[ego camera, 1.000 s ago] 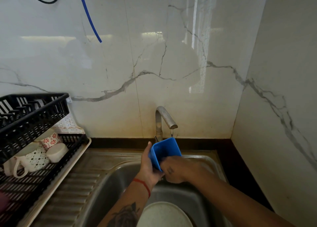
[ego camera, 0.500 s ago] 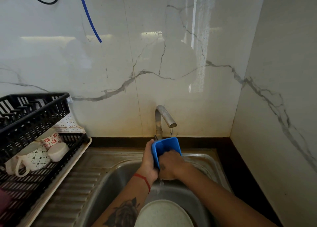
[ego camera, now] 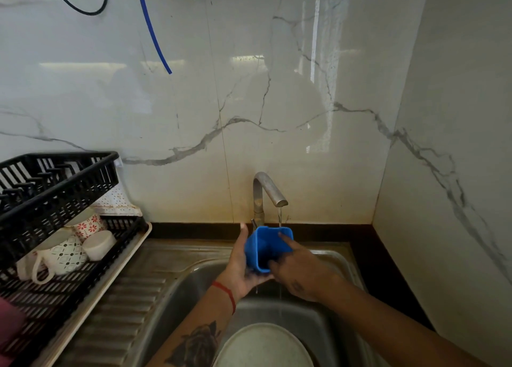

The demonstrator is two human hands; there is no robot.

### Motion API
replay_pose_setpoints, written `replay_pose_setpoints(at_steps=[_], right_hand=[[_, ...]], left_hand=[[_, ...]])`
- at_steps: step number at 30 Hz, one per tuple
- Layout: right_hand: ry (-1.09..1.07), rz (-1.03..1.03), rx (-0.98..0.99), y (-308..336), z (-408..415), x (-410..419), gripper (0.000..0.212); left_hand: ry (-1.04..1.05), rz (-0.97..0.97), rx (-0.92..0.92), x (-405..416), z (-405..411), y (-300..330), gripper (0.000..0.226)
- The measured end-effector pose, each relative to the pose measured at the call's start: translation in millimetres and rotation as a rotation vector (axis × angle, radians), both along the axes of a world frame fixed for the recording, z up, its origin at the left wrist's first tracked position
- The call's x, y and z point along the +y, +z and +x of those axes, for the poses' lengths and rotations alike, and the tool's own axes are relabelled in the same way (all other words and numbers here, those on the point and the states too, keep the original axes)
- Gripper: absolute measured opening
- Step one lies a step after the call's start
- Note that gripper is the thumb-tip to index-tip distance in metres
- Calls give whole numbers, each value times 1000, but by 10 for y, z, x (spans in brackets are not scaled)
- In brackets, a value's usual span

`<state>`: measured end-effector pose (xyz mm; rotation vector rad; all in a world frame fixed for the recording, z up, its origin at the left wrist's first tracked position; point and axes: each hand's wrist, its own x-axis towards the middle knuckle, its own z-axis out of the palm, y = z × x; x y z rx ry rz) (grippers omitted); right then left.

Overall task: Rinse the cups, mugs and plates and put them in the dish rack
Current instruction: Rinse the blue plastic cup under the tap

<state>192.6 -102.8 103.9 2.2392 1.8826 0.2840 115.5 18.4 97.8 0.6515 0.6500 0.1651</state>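
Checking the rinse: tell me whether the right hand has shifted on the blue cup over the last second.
Yes. The right hand has slid right and opened: a finger now points up the blue cup toward the tap; earlier it was curled over the cup's front.

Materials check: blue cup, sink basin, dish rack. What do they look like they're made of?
Blue cup: likely plastic or silicone; uniform saturated colour, matte, thin squarish walls.
Sink basin: stainless steel by the look; grey brushed sheen, pressed ridges on the drainboard.
Dish rack: probably moulded plastic; black, dull, slotted lattice walls. Coated metal cannot be ruled out.
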Motion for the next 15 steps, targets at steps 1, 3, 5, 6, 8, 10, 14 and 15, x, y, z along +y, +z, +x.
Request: replay_pose_setpoints(at_steps=[1, 3, 5, 6, 8, 10, 14, 15], right_hand=[[-47, 31, 36, 0, 2, 0, 26], [-119, 52, 40, -34, -39, 39, 32], [-135, 36, 23, -79, -97, 60, 32], [-120, 25, 20, -96, -106, 51, 30], [-94, 17, 7, -89, -100, 6, 29], [-107, 31, -12, -96, -70, -30, 30], [-144, 54, -39, -115, -96, -37, 23], [-137, 94, -25, -102, -111, -47, 19]], left_hand=[[-21, 39, -26, -40, 16, 0, 86], [-25, 144, -51, -126, 39, 3, 82], [-24, 258, -28, -168, 50, 26, 61], [-63, 319, -10, -171, 39, 40, 48], [-161, 382, 0, -162, 5, 38, 36], [-196, 398, -9, -177, -10, 15, 45], [-64, 535, 84, -194, 59, -64, 38], [-36, 554, 107, -177, 67, -77, 30]])
